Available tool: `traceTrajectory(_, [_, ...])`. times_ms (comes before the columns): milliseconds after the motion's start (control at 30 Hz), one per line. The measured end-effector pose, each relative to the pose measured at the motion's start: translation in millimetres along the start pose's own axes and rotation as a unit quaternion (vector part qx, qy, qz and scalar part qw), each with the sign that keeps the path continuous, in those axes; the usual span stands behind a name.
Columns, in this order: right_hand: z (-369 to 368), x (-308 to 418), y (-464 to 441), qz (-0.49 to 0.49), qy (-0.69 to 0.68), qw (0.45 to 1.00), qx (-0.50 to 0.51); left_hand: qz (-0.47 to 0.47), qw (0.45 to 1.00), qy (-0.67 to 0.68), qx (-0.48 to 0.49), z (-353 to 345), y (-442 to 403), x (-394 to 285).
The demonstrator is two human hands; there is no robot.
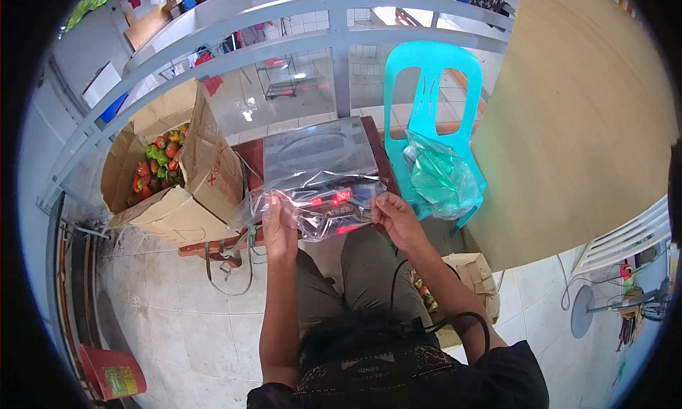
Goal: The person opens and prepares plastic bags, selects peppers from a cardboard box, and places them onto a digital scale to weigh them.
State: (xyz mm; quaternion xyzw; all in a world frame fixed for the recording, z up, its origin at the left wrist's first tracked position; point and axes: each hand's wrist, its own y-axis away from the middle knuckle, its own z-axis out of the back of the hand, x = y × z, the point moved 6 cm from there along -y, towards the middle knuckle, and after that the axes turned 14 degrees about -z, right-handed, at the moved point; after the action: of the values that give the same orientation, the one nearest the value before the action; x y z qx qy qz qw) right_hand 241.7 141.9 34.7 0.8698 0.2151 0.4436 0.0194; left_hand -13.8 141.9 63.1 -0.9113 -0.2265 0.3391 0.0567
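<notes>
A clear plastic bag is stretched between my two hands, in front of a digital scale. My left hand pinches its left end, with the thumb pointing up. At the other end, the fingers of my right hand are closed on the bag's edge. Red digits on the scale's display shine through the film. Behind the bag lies the flat grey weighing plate with nothing on it. The scale rests on a dark red wooden bench.
To the left stands an open cardboard box of red and green bell peppers. A turquoise chair holds plastic bags. Another carton sits low by my right arm. A large wooden board rises on the right.
</notes>
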Motion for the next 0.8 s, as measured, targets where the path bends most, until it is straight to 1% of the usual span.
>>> traceTrajectory(33, [-0.8,0.9,1.6,0.013,0.026,0.999,-0.026,0.010,1.000,-0.002,-0.011,1.0,2.6,0.9])
traceTrajectory(67, [-0.4,2.9,3.5,0.027,0.052,0.997,-0.052,0.011,1.000,-0.011,0.002,5.2,4.6,3.8])
traceTrajectory(133, [3.0,7.9,6.9,0.036,0.080,0.994,-0.068,0.012,0.999,-0.028,0.029,10.0,10.3,7.8])
traceTrajectory(167, [4.3,10.9,9.1,0.040,0.094,0.992,-0.076,0.022,0.999,-0.041,0.000,17.0,19.4,11.3])
traceTrajectory(267, [-8.4,27.7,17.4,0.098,0.150,0.976,-0.126,0.062,0.995,-0.075,0.005,37.7,43.1,25.6])
traceTrajectory(300, [-13.1,32.8,18.5,0.107,0.157,0.974,-0.123,0.079,0.984,-0.132,0.087,49.9,51.6,29.2])
traceTrajectory(333, [-17.3,38.2,19.1,0.115,0.165,0.972,-0.121,0.149,0.970,-0.169,0.088,56.4,68.3,33.7])
traceTrajectory(400, [-18.7,41.2,17.6,0.114,0.185,0.969,-0.115,0.285,0.924,-0.238,0.088,67.8,103.5,37.5])
traceTrajectory(500, [-18.9,40.5,15.9,0.099,0.234,0.962,-0.097,0.350,0.850,-0.308,0.247,52.7,140.6,8.7])
traceTrajectory(567, [-29.5,39.2,16.7,0.098,0.284,0.951,-0.073,0.330,0.822,-0.350,0.305,46.4,139.3,-9.2])
traceTrajectory(600, [-37.4,37.0,17.3,0.088,0.279,0.955,-0.047,0.318,0.807,-0.371,0.332,41.5,138.3,-17.7])
traceTrajectory(667, [-54.2,30.1,19.3,0.069,0.267,0.961,0.007,0.222,0.855,-0.371,0.286,16.0,114.9,-40.3])
traceTrajectory(700, [-48.0,17.2,12.6,0.060,0.282,0.957,0.028,0.172,0.875,-0.369,0.262,1.0,100.1,-49.3])
traceTrajectory(733, [-58.7,19.8,14.8,0.074,0.331,0.941,0.024,0.068,0.868,-0.413,0.266,-19.2,83.2,-58.6])
traceTrajectory(767, [-74.7,24.7,20.1,0.087,0.379,0.921,0.020,-0.036,0.851,-0.452,0.267,-39.3,69.7,-63.9])
traceTrajectory(800, [-85.1,27.0,23.4,0.101,0.426,0.899,0.015,-0.076,0.842,-0.460,0.271,-54.1,60.8,-58.7])
